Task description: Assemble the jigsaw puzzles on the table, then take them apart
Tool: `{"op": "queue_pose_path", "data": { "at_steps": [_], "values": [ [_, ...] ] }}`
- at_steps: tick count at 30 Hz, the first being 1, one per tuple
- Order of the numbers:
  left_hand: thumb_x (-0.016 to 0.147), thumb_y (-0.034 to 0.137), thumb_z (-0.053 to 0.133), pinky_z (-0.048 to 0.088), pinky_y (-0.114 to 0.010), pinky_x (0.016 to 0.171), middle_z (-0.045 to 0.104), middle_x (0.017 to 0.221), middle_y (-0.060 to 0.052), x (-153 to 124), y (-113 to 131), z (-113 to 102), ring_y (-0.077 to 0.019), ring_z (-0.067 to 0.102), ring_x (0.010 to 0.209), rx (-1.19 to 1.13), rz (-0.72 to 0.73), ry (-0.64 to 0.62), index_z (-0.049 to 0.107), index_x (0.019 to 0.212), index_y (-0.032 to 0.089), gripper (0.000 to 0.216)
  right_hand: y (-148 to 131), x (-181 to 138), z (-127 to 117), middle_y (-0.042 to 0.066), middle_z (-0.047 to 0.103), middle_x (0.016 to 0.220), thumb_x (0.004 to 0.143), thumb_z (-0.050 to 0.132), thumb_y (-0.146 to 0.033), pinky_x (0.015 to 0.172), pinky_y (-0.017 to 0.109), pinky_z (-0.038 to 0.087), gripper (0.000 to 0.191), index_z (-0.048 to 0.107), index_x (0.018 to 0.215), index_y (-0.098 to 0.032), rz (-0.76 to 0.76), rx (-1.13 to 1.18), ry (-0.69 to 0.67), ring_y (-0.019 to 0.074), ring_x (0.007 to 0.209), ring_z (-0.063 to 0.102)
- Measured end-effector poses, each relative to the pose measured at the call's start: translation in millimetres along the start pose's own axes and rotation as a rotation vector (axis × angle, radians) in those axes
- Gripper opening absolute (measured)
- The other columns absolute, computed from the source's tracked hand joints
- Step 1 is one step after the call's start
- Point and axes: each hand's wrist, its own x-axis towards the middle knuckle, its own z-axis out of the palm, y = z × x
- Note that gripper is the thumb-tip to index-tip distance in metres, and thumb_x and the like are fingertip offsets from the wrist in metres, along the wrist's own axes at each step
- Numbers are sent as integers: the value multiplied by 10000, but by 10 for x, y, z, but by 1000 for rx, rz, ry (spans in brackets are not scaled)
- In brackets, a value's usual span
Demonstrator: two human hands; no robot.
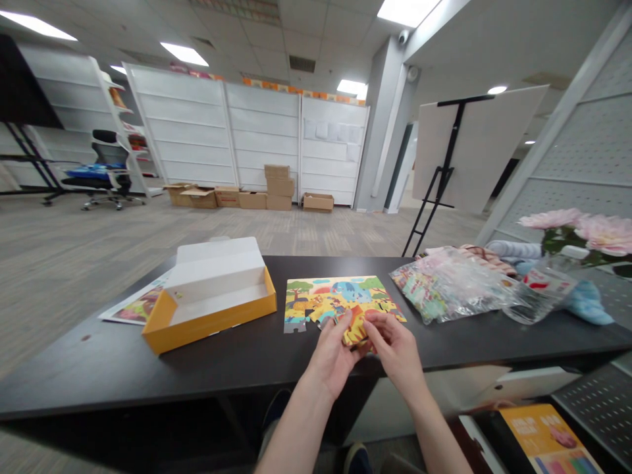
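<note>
A colourful jigsaw puzzle [340, 289] with trees and a blue elephant lies partly assembled on the black table [237, 368]. Just in front of its near edge, my left hand [336, 355] is closed around several yellow and orange puzzle pieces [354, 329]. My right hand [395, 342] meets it from the right, with thumb and fingers pinched at the edge of those same pieces. The lower middle of the puzzle is hidden behind my hands.
Left of the puzzle stands an open yellow box [212, 322], white inside, over a printed sheet [133, 303]. Clear plastic bags [454, 283], a transparent bottle [538, 289] and pink flowers [587, 230] crowd the right end. Below, a yellow package [548, 434] sits at lower right.
</note>
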Motion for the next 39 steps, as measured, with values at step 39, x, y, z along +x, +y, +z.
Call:
{"op": "queue_pose_path", "data": {
  "at_steps": [39],
  "values": [
    [949,339,636,595,-364,744,727,1119,-123,5,43,-4,-218,713,871,-33,64,83,574,1062,209,183,-17,46,-6,21,695,666,677,841,-613,537,297,554,486,632,826,-201,139,223,95,179,570,652]
  ]
}}
